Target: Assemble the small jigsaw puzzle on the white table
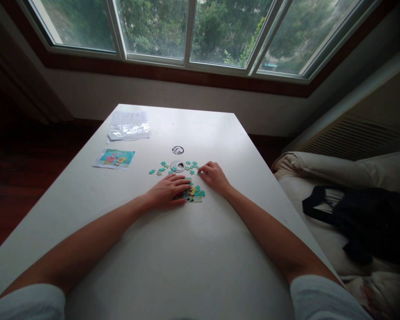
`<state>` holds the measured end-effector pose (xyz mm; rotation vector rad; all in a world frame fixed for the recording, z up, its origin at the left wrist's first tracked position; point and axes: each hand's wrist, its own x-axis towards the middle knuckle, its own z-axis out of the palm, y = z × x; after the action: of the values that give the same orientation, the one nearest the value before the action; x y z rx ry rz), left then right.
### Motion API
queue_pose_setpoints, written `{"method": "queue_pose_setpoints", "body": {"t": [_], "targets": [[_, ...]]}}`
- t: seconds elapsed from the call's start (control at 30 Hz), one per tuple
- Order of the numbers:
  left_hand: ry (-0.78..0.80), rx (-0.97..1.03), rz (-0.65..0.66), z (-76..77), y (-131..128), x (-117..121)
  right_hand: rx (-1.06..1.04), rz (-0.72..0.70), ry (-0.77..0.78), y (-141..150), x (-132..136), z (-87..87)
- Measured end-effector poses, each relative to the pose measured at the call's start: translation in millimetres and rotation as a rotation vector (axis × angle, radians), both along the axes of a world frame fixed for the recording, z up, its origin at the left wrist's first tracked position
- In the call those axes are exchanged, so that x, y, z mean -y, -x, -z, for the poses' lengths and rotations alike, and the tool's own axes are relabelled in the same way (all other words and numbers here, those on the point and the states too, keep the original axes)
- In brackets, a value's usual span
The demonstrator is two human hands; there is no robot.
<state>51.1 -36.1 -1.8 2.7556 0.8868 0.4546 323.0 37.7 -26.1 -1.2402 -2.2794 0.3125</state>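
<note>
A partly joined jigsaw puzzle (196, 194) lies near the middle of the white table. My left hand (166, 191) rests flat over its left part, fingers stretched out, hiding that side. Just beyond the puzzle's upper right, my right hand (215, 178) has thumb and fingers pinched on a small green puzzle piece (199, 174), mostly covered by the fingertips. Loose teal pieces (191, 167) are scattered beyond both hands, with more loose pieces (162, 170) to the left. Among them sits a round, silvery, shallow tin or disc (177, 166).
Farther back is a second round, shiny object (178, 150). A printed cartoon picture (115, 158) lies at left, and papers with a clear plastic bag (129, 126) behind it. Right of the table (173, 262), a sofa (293, 186) holds a dark bag or garment (370, 218).
</note>
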Motion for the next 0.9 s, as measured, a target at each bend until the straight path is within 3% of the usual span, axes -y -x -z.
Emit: {"method": "queue_pose_setpoints", "body": {"t": [0.17, 0.43, 0.9], "targets": [[-0.011, 0.005, 0.003, -0.7, -0.2, 0.0, 0.006, -0.148, 0.019, 2.5, 3.2, -2.4], [0.007, 0.026, 0.005, 0.3, 0.0, -0.7, -0.015, -0.028, -0.022, 5.1, 9.5, -2.1], [0.0, 0.042, -0.002, 0.5, 0.4, -0.2, 0.049, -0.059, -0.007, 11.4, 16.6, -8.0]]}}
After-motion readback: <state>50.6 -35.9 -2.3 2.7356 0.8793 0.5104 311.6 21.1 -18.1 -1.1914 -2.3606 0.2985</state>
